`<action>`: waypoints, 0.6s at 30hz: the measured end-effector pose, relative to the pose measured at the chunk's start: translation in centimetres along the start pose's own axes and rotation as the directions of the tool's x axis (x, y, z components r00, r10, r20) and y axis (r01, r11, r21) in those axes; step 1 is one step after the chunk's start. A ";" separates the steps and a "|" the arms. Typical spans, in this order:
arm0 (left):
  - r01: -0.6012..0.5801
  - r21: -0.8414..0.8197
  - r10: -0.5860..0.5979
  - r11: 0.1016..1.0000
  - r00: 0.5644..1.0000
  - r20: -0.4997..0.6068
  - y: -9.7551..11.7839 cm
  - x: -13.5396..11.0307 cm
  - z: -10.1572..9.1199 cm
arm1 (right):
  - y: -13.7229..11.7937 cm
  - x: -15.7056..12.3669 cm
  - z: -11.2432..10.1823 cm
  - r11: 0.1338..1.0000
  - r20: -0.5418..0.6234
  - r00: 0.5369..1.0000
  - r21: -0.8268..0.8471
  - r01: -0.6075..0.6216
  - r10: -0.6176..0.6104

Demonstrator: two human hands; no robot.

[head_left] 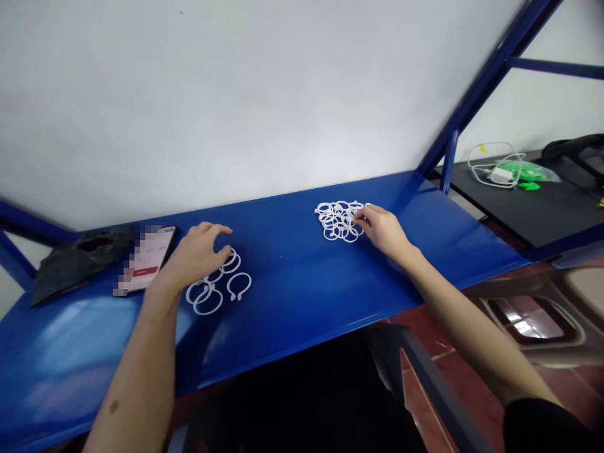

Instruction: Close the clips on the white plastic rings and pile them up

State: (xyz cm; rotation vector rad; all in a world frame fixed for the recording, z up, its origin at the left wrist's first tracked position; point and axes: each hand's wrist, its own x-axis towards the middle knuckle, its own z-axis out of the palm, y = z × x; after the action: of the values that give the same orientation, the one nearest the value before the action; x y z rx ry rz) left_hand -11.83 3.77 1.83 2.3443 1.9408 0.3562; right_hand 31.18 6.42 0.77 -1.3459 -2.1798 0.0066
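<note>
Several thin white plastic rings, which look like shower curtain rings, lie in two groups on a blue table [292,277]. At the left, a few overlapping rings [207,290] rest beneath and in front of my left hand [201,248]. Its thumb and fingers are spread, with the thumb tip close to the uppermost ring. One separate ring [250,283] shows a gap with small knobs at its ends. At the right, my right hand [382,226] pinches a ring at the edge of a denser ring pile [336,220]; its fingertips partly hide that ring.
A phone [153,251] and a crumpled black plastic bag [80,258] lie at the table's left. Blue frame bars [476,82] rise at the right. Beyond them, a black surface [509,211] holds a white charger with cable [500,176] and a green-filled bag [531,171].
</note>
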 end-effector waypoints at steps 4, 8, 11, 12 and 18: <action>0.033 -0.026 -0.028 0.999 0.983 0.179 -2.7 0.2 0.6 | 1.9 -0.9 0.2 0.999 -0.008 0.999 -0.027 0.039 -0.039; 0.008 -0.021 -0.005 1.000 0.992 0.125 -2.6 0.6 1.3 | 2.0 -1.2 1.1 0.993 -0.025 0.999 -0.113 0.035 -0.038; 0.011 -0.016 -0.009 1.000 0.994 0.111 -1.9 0.7 1.2 | 2.0 -1.2 1.2 0.983 -0.027 0.999 -0.181 0.015 -0.020; 0.019 -0.026 -0.016 0.999 0.993 0.118 -1.6 0.7 1.1 | 2.0 -1.2 1.2 0.982 -0.030 0.999 -0.189 0.013 -0.019; 0.042 -0.088 -0.043 0.995 0.999 -0.013 0.2 0.4 -0.3 | 1.0 -1.2 0.4 0.988 -0.094 0.994 -0.151 0.041 -0.056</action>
State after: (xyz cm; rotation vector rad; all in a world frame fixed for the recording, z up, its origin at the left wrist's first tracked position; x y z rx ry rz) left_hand -11.64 4.05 2.18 2.2491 1.9369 0.4473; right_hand 32.19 5.99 -0.43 -1.3438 -2.1649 -0.2400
